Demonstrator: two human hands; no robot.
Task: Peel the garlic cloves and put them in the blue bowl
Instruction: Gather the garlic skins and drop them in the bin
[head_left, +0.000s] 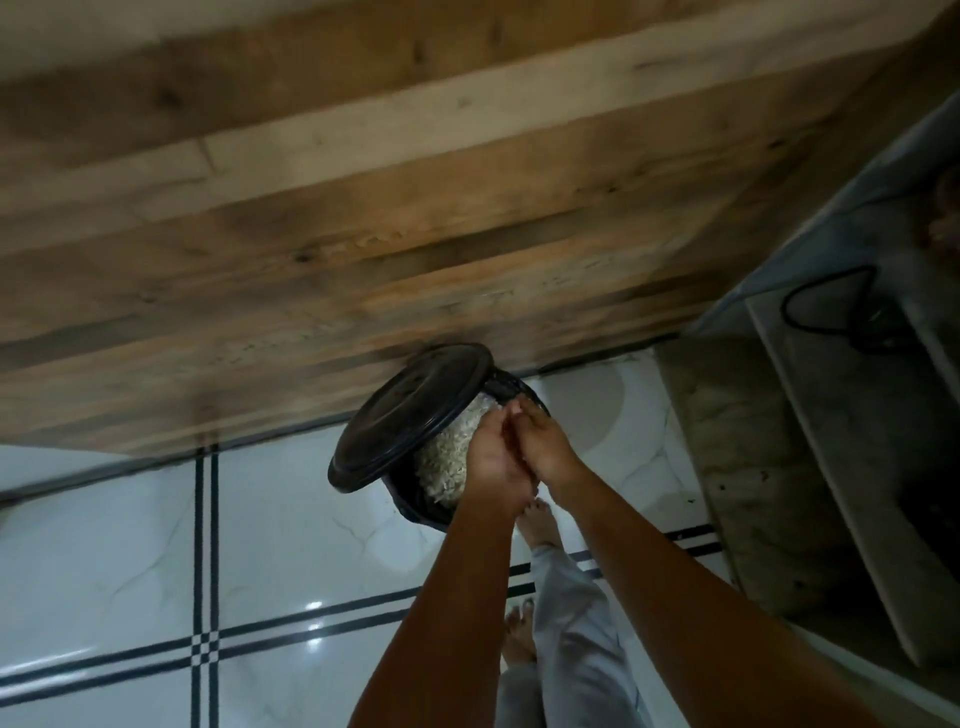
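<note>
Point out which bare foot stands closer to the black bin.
The forward foot, higher in the picture, with its toes right beside the black bin. The other foot is farther back, lower in the picture, away from the bin.

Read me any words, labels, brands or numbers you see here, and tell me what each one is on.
No text can be read in this picture.
On the bin lid: faint raised marks, too dark and blurred to tell whether they are letters.
On the wood panel and the floor tiles: only grain and black lines, no writing.
</note>
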